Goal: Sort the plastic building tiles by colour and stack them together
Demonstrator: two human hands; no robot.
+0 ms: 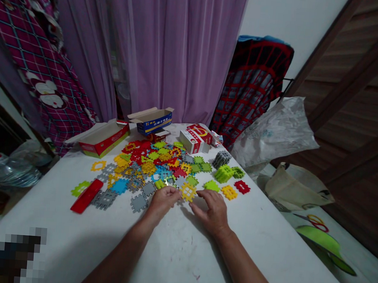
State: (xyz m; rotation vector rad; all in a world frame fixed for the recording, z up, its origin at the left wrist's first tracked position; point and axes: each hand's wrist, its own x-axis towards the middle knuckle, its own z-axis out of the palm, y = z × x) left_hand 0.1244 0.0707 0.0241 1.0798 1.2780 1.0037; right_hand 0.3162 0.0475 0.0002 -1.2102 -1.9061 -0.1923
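Observation:
A yellow square building tile (188, 192) with notched edges and a window-like grid stands just above the white table. My left hand (163, 201) pinches it by its left edge, the fingers closed. On its other side is my right hand (212, 213), thumb and fingers apart, the fingertips close to the tile's right edge; contact there is hard to make out. Beyond both hands spreads a heap of loose interlocking tiles in yellow, red, blue, grey and green. Right of the heap lie a lime-green tile (212, 185), another yellow tile (229, 192) and a red tile (242, 187).
Stacks of green tiles (224, 173) and grey tiles (221, 159) stand at the right. Open boxes, one red (106, 139), one blue (154, 121) and one red-and-white (195, 138), line the back. A long red piece (86, 196) lies left. Scissors (317, 222) are beyond the table's right edge.

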